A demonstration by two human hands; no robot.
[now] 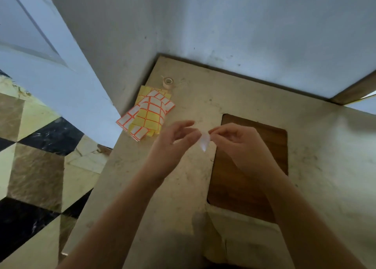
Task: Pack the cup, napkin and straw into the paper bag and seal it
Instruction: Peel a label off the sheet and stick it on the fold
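Both hands pinch a small white sticker (204, 141) — left hand (175, 144), right hand (237, 144) — above the table (183, 187).

Both forearms are bare up to the frame's edge. The left hand (173, 144) and right hand (238, 146) wear no rings or gloves.

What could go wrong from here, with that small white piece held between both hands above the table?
1. The small white piece, likely a peeled label, hangs curled between the right hand and left hand; it could fold onto itself or stick to the fingers.
2. The paper bag lies blurred at the near edge, below both hands, so the piece might land crooked.
3. The label sheets overhang the table edge and could be knocked off.
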